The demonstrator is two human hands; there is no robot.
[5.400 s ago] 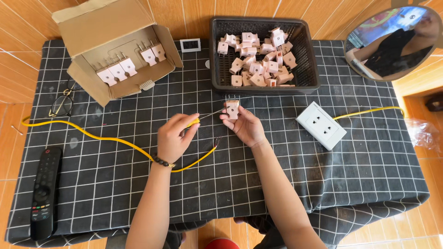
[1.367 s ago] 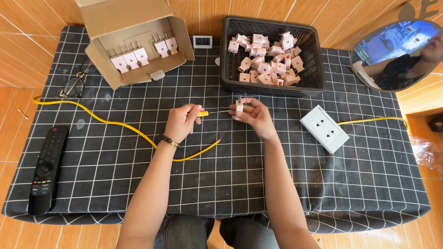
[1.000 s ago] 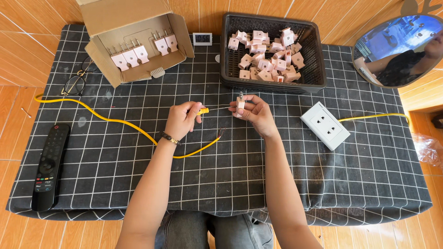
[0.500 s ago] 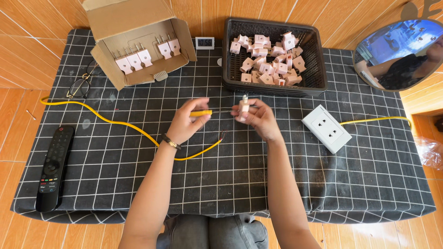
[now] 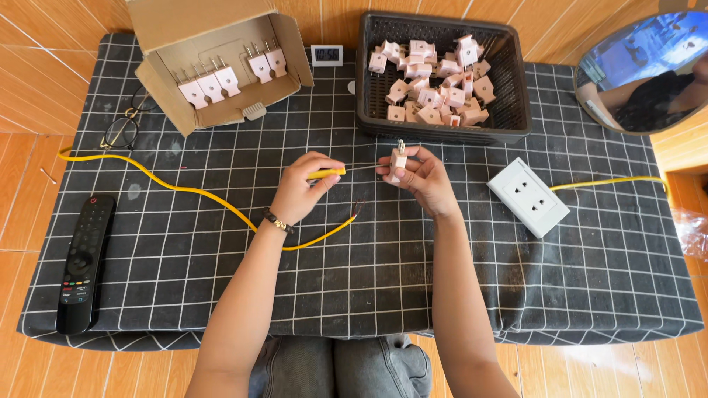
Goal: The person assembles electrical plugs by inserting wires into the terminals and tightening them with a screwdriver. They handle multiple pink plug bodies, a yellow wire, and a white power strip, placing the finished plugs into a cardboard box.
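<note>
My right hand [image 5: 422,177] pinches a small pale pink plug [image 5: 399,159] between thumb and fingertips, just in front of the black basket [image 5: 516,118]. The plug is a blocky little body with two thin metal prongs at its top; its long axis runs upright, prongs pointing away from me toward the basket. My left hand [image 5: 302,188] is closed around a yellow-handled screwdriver [image 5: 327,173], whose thin shaft lies level and points right, its tip meeting the plug. I count one plug in hand, one screwdriver, and five matching plugs standing in a row in the open cardboard box [image 5: 166,81] left of the basket. The basket itself holds a heap of the same pink plugs, too jumbled to count. A white double socket [image 5: 528,196] lies right and in front of the basket, on one yellow cable [image 5: 184,190] that trails left across the checked cloth [image 5: 369,280].
</note>
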